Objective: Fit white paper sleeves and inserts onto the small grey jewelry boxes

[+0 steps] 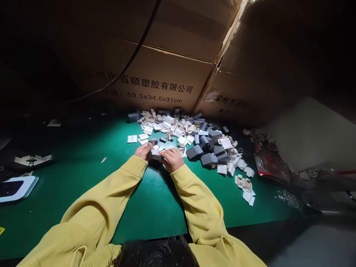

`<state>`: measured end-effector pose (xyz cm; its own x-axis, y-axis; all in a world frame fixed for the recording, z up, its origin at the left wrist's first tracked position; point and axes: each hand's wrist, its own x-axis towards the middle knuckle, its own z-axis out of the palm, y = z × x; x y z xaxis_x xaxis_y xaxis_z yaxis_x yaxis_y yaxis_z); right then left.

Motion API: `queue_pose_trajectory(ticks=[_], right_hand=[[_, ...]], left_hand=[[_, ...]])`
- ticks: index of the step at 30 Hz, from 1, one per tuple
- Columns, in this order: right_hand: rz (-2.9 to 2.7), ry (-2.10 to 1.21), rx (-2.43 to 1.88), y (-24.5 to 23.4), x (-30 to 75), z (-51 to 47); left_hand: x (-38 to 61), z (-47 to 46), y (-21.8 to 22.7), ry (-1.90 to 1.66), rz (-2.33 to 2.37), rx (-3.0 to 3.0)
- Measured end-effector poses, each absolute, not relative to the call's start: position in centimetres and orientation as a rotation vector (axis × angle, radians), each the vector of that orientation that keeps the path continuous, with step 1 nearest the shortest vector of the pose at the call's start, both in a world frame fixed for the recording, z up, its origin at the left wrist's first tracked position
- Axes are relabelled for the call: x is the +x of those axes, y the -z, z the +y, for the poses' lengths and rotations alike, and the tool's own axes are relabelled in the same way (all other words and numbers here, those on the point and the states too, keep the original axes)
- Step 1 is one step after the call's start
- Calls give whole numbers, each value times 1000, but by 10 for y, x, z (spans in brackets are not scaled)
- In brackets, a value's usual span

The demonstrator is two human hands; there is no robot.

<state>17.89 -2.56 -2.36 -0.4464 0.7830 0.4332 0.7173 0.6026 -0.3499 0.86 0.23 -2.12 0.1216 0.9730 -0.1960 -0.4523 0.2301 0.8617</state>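
Observation:
Between both hands is a small dark box (155, 157) with a white paper piece (155, 150) at its opening. My left hand (144, 150) grips the box from the left, thumb toward the white piece. On the other side, the bent fingers of my right hand (172, 159) close at the box's right end; the hand itself hides their exact hold. Just beyond lies a heap of folded white card pieces (167, 124). Several dark grey boxes (210, 158) are piled to the right of my right hand.
Large brown cartons (167, 63) with printed writing stand behind the green table (150, 215). A black cable (139, 44) hangs before them. At the left is a white tray-like object (29, 185); at the right, a red and clear plastic bag (271, 163).

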Motion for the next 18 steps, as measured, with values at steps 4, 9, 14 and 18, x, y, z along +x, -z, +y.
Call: queue_pose_trajectory(ticks=[4, 9, 14, 18], right_hand=[[-2267, -257, -1161, 19, 186, -28], [-1968, -430, -1157, 13, 192, -27], [-1803, -618, -1329, 14, 180, -28], [-1722, -725, -1322, 16, 174, -30]], left_hand=[[8, 3, 21, -1166, 959, 844], [9, 1, 20, -1127, 983, 956], [13, -3, 22, -1088, 961, 1046], [16, -3, 24, -1109, 935, 1061]])
